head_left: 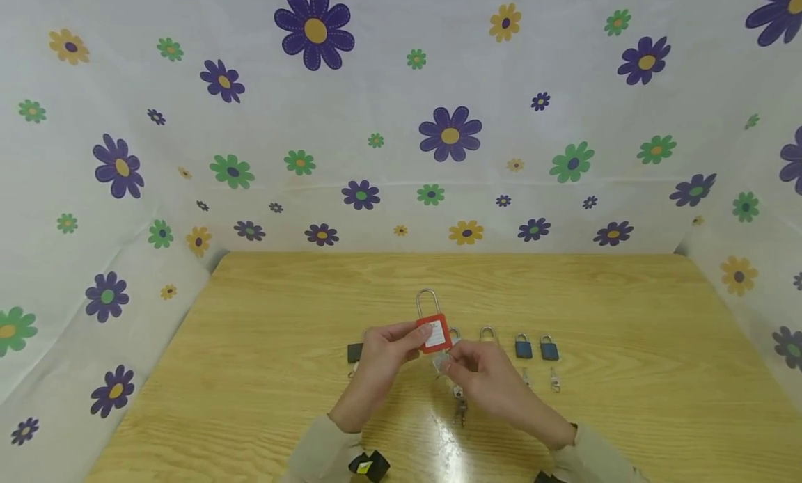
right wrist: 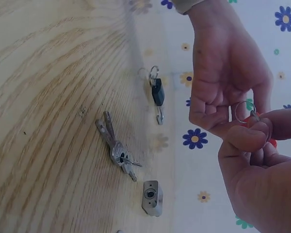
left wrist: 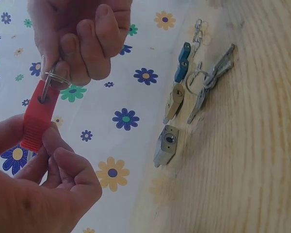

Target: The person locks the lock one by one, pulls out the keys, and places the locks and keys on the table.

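A red padlock [head_left: 434, 335] with a white label and a tall metal shackle is held up above the table. My left hand [head_left: 383, 354] grips its body, thumb over the label in the head view. Below it, my right hand [head_left: 482, 375] pinches a key [left wrist: 46, 90] whose tip sits in the keyhole on the padlock's underside. A ring [right wrist: 244, 111] hangs from that key. In the left wrist view, a silver padlock [left wrist: 166, 145], a brass-coloured padlock [left wrist: 174, 103] and two blue padlocks [left wrist: 182, 70] lie on the table beyond the hands.
On the wooden table [head_left: 263, 399], a bunch of keys [right wrist: 116, 150] lies near the silver padlock. A black padlock [head_left: 354, 352] is partly behind my left hand. Small keys [head_left: 555, 380] lie before the blue padlocks. A flowered cloth [head_left: 376, 100] encloses the back and sides.
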Tool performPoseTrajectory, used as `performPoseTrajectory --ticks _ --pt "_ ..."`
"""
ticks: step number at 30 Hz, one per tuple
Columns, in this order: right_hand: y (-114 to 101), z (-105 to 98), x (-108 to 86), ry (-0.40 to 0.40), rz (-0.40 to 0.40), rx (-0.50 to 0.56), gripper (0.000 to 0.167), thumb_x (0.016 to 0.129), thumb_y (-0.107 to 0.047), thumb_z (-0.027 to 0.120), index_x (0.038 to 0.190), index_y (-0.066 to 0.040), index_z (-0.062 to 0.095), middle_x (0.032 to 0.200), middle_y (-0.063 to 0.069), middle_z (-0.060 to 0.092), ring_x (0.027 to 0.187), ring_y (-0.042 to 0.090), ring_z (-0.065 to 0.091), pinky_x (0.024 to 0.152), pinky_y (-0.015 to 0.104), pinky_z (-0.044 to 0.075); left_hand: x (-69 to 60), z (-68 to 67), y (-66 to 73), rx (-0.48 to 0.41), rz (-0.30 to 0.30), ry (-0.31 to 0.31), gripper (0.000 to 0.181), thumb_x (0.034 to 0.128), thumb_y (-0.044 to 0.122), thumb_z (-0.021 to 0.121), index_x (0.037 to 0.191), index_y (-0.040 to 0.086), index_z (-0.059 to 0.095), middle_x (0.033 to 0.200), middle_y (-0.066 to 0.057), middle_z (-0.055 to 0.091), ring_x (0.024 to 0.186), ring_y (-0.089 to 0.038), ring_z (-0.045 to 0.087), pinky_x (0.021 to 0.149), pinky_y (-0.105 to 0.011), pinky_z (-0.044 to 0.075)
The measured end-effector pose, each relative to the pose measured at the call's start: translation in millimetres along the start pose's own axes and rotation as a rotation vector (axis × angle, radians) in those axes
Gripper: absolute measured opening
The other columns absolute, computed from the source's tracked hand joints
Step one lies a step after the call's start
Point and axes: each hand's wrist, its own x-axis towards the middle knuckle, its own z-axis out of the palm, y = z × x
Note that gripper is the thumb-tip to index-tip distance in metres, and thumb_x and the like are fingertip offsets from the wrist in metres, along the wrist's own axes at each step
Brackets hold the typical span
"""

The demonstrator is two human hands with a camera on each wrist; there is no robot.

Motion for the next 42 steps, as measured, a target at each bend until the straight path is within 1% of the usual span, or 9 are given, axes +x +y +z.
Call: performPoseTrajectory --ticks 7,10,14,18,21,27,33,38,42 --pt "-2.1 2.3 1.0 0.021 -0.004 -0.034 0.017 0.098 -0.011 0.062 0.087 0.001 0.068 0.077 0.012 0.067 0.061 0.004 0.049 0.054 0.020 0.039 1.0 -0.4 1.1 -0.030 -0.021 0.009 0.036 0.0970 0.019 0.071 0.121 -0.008 0.070 0.106 -0.006 0.076 0.088 -0.008 0.065 0.086 -0.030 0.055" --pt "-1.0 7.4 -2.4 -0.008 -0.030 -0.022 0.018 0.097 -0.010 0.063 0.084 0.001 0.069 0.073 0.010 0.065 0.060 0.002 0.049 0.055 0.020 0.040 4.3 -7.7 7.5 -0.110 -0.020 0.073 0.038 0.0968 0.015 0.071 0.122 -0.012 0.067 0.094 0.000 0.076 0.081 -0.006 0.065 0.080 -0.025 0.055" --pt "2.1 16.6 -10.1 -0.091 -0.042 0.028 0.020 0.098 -0.013 0.064 0.084 0.000 0.070 0.071 0.010 0.065 0.056 -0.001 0.046 0.050 0.018 0.039 10.2 -31.8 21.5 -0.197 0.021 0.182 0.041 0.0987 0.014 0.068 0.126 -0.017 0.062 0.087 0.004 0.072 0.075 -0.005 0.063 0.071 -0.018 0.053" --pt "3.4 17.2 -11.4 -0.092 0.026 0.047 0.021 0.098 -0.017 0.065 0.087 0.000 0.072 0.074 0.012 0.067 0.055 0.001 0.045 0.048 0.019 0.037 11.0 -47.6 27.3 -0.098 0.044 0.153 0.043 0.1003 0.018 0.067 0.130 -0.013 0.062 0.101 -0.001 0.073 0.084 -0.009 0.065 0.077 -0.020 0.055" --pt "3.9 16.0 -9.7 -0.095 0.072 0.028 0.024 0.098 -0.018 0.064 0.085 0.000 0.073 0.070 0.006 0.064 0.055 0.002 0.044 0.049 0.019 0.037 10.3 -49.2 24.6 -0.014 0.029 0.128 0.043 0.0991 0.020 0.069 0.130 -0.010 0.064 0.103 -0.004 0.074 0.087 -0.012 0.064 0.079 -0.024 0.055" --pt "6.5 20.8 -9.5 -0.186 0.122 0.034 0.027 0.097 -0.017 0.062 0.080 0.002 0.073 0.063 0.000 0.058 0.051 0.004 0.041 0.045 0.018 0.034 8.1 -49.0 14.2 0.115 -0.010 0.149 0.040 0.0963 0.024 0.073 0.125 -0.005 0.070 0.107 -0.010 0.076 0.086 -0.017 0.063 0.080 -0.027 0.053" --pt "12.1 29.1 -7.4 -0.276 0.240 0.147 0.028 0.097 -0.012 0.061 0.080 0.004 0.075 0.056 -0.005 0.057 0.041 0.003 0.036 0.041 0.018 0.032 7.9 -49.4 8.2 0.136 -0.006 0.150 0.037 0.0954 0.023 0.074 0.121 -0.004 0.072 0.103 -0.009 0.077 0.085 -0.020 0.062 0.078 -0.027 0.053" --pt "16.8 37.0 1.0 -0.280 0.301 0.157 0.034 0.098 -0.014 0.063 0.068 0.000 0.070 0.053 -0.004 0.055 0.040 0.004 0.037 0.040 0.017 0.031 7.3 -47.3 3.3 0.170 -0.025 0.152 0.038 0.0943 0.025 0.075 0.120 -0.003 0.073 0.098 -0.007 0.077 0.084 -0.021 0.063 0.078 -0.028 0.052" --pt "16.4 40.3 6.9 -0.287 0.331 0.184 0.033 0.098 -0.012 0.063 0.068 0.000 0.070 0.055 -0.002 0.058 0.038 0.004 0.038 0.040 0.017 0.032 8.0 -46.1 -0.3 0.195 -0.032 0.151 0.039 0.0938 0.028 0.075 0.120 -0.001 0.073 0.099 -0.007 0.077 0.089 -0.023 0.065 0.081 -0.030 0.053"
